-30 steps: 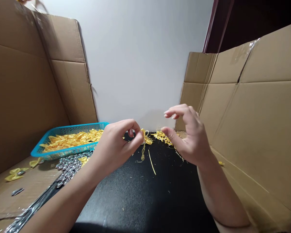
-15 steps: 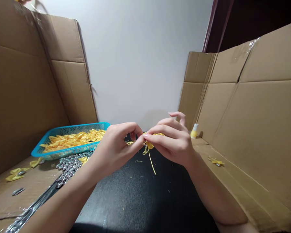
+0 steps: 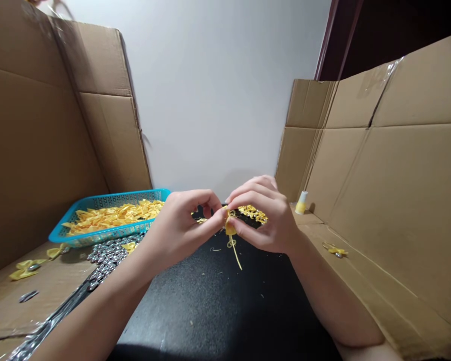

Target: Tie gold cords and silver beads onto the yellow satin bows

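Note:
A small yellow ribbon bow (image 3: 230,227) hangs between my fingertips over the black tabletop. Thin yellow cord (image 3: 236,253) dangles below it, with a small loop. My left hand (image 3: 186,220) pinches at the top of the bow with thumb and forefinger. On the other side, my right hand (image 3: 266,213) is closed on the bow, its thumb against the yellow ribbon and the fingers curled above. The fingertips of both hands nearly meet and partly hide where the cord joins the bow.
At left a blue basket (image 3: 108,235) holds many yellow bows, beside a heap of silver beads (image 3: 108,253). More bows (image 3: 253,213) lie behind my right hand. A small yellow-and-white bottle (image 3: 301,203) stands at right, near a single bow (image 3: 335,250). Cardboard walls (image 3: 394,190) flank both sides.
My right thumb has come down into view against the bow, and the right fingers have curled closer together. The bow has turned and hangs lower. My left hand has barely moved.

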`<state>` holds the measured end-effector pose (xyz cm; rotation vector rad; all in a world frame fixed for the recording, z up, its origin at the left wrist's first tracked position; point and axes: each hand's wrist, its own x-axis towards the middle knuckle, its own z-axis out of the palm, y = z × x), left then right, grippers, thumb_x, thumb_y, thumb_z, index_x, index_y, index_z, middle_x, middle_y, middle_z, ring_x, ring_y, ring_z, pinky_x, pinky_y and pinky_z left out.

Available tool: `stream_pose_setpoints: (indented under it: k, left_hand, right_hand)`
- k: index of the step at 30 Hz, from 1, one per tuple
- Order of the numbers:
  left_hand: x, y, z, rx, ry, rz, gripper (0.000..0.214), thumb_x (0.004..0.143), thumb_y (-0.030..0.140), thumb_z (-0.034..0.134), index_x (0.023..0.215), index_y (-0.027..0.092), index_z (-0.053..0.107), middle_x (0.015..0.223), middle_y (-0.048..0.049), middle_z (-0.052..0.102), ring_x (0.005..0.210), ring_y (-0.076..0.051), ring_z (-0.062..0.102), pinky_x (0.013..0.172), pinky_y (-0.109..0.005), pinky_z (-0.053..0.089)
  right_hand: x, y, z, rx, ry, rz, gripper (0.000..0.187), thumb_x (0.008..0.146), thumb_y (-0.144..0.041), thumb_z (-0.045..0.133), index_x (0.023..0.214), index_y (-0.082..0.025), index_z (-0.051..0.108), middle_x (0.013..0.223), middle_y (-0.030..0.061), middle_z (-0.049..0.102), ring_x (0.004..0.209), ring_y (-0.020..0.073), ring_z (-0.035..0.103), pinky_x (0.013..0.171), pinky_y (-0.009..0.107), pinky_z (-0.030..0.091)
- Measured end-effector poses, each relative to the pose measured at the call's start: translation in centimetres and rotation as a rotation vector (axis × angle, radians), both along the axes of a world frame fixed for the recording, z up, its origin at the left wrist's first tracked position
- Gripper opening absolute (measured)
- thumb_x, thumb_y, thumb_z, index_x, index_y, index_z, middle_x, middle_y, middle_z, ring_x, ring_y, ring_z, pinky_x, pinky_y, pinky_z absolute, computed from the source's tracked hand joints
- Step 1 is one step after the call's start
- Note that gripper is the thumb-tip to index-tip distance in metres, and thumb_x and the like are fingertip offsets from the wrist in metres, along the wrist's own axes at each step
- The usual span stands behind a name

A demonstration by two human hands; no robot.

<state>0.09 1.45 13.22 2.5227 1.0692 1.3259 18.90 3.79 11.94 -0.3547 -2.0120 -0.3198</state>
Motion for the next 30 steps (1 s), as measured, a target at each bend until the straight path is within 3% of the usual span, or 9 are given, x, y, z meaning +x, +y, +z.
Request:
stream_pose_setpoints:
  k: [7, 13, 17, 24, 30]
  left_hand:
    - [-0.1, 0.2, 0.0, 0.028, 0.038, 0.069, 0.021, 0.083, 0.024, 0.055, 0.064, 0.016, 0.061, 0.057, 0.0032, 0.059, 0.054, -0.009, 0.050, 0.051, -0.019, 0.037]
    - [-0.6, 0.7, 0.1, -0.083, 0.078, 0.015, 0.029, 0.088, 0.035, 0.054, 0.067, 0.016, 0.063, 0.058, 0.0024, 0.059, 0.056, -0.010, 0.050, 0.051, -0.020, 0.038]
    - [-0.6, 0.9, 0.2, -0.115, 0.094, -0.006, 0.031, 0.089, 0.035, 0.054, 0.065, 0.016, 0.062, 0.058, 0.0021, 0.058, 0.056, -0.010, 0.049, 0.052, -0.021, 0.038]
    - [-0.5, 1.1, 0.3, -0.145, 0.087, 0.013, 0.030, 0.088, 0.033, 0.052, 0.066, 0.015, 0.062, 0.058, 0.0014, 0.057, 0.056, -0.010, 0.049, 0.050, -0.021, 0.037]
    - [-0.5, 0.8, 0.3, -0.124, 0.075, 0.014, 0.031, 0.088, 0.034, 0.052, 0.064, 0.016, 0.062, 0.057, 0.0013, 0.056, 0.055, -0.009, 0.048, 0.050, -0.021, 0.037]
  right_hand:
    - [0.0, 0.2, -0.6, 0.305, -0.038, -0.176, 0.010, 0.089, -0.020, 0.062, 0.093, -0.029, 0.063, 0.089, -0.0090, 0.075, 0.083, 0.0123, 0.063, 0.101, 0.040, 0.027]
    - [-0.1, 0.9, -0.9, 0.284, -0.015, -0.153, 0.009, 0.089, -0.017, 0.059, 0.088, -0.026, 0.062, 0.083, -0.0083, 0.074, 0.079, 0.0106, 0.063, 0.101, 0.038, 0.028]
    - [-0.6, 1.0, -0.9, 0.122, 0.050, -0.065, 0.009, 0.087, -0.020, 0.057, 0.079, -0.023, 0.060, 0.079, -0.0045, 0.071, 0.077, 0.0127, 0.062, 0.095, 0.039, 0.034]
    - [-1.0, 1.3, -1.1, -0.397, 0.193, 0.322, 0.008, 0.087, -0.023, 0.054, 0.080, -0.020, 0.055, 0.083, 0.0012, 0.062, 0.081, 0.0135, 0.059, 0.078, 0.032, 0.046]
    - [-0.6, 1.8, -1.2, -0.595, 0.167, 0.498, 0.012, 0.090, -0.030, 0.055, 0.084, -0.020, 0.054, 0.086, 0.0002, 0.059, 0.082, 0.0122, 0.055, 0.078, 0.031, 0.044]
